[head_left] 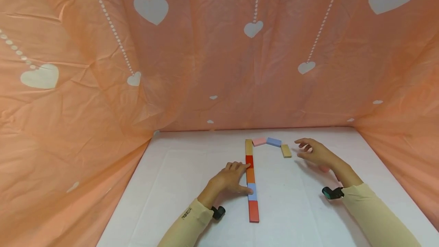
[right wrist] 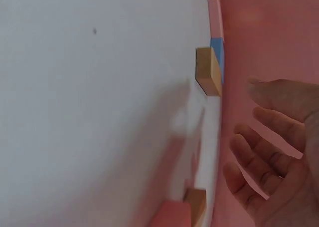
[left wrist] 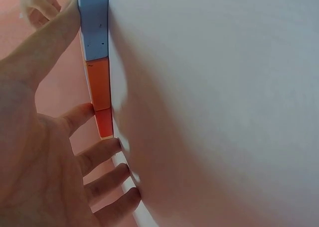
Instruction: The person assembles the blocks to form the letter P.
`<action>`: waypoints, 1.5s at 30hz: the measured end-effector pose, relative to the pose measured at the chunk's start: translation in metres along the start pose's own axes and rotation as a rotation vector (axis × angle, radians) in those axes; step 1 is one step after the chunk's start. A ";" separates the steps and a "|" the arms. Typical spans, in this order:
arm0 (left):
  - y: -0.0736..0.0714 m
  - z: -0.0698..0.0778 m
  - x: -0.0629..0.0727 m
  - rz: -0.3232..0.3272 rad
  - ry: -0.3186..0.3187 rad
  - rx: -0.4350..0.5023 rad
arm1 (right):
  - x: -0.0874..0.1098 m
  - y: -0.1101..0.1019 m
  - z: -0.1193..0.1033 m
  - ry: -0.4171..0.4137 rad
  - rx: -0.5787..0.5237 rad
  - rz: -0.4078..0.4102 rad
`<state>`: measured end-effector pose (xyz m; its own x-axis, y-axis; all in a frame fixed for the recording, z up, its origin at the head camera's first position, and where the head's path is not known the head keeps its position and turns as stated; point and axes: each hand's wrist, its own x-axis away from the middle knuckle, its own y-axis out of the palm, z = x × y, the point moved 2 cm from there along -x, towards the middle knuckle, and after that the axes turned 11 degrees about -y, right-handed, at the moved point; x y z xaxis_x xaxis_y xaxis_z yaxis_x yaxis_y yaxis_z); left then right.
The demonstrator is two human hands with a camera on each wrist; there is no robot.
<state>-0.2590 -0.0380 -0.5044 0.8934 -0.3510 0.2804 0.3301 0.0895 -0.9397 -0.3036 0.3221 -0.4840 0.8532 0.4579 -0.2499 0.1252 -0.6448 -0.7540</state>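
Lying on the white table [head_left: 192, 170], five blocks [head_left: 251, 176] make a straight line; from its far end three more, the pink block [head_left: 259, 141], the far blue block [head_left: 274, 142] and a wood block [head_left: 286, 151], bend to the right. The left hand [head_left: 228, 180] is spread wide beside the line and grips nothing: its thumb is at the near blue block [head_left: 253, 197], its forefinger by the inner red block [head_left: 249, 160]. How firmly they press, I cannot tell. The right hand [head_left: 317, 153] hangs in the air near the wood block, fingers a little bent, holding nothing.

Each block looks light, stiff and not fragile, with smooth faces, so it probably slides easily. A gentle pinch across the long sides, at the middle, seems the best hold; pushing one end could turn it or disturb its neighbour.
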 end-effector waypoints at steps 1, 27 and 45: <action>0.000 0.000 0.000 0.000 0.000 0.000 | 0.002 -0.002 0.000 0.001 0.008 0.006; 0.000 0.001 0.000 -0.003 -0.001 0.007 | 0.064 -0.025 0.012 0.016 0.055 0.039; 0.000 0.001 0.000 -0.003 0.001 0.011 | 0.078 -0.019 0.016 0.015 0.074 0.053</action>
<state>-0.2590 -0.0371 -0.5042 0.8922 -0.3522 0.2828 0.3360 0.0992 -0.9366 -0.2481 0.3800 -0.4989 0.8650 0.4151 -0.2819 0.0423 -0.6202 -0.7833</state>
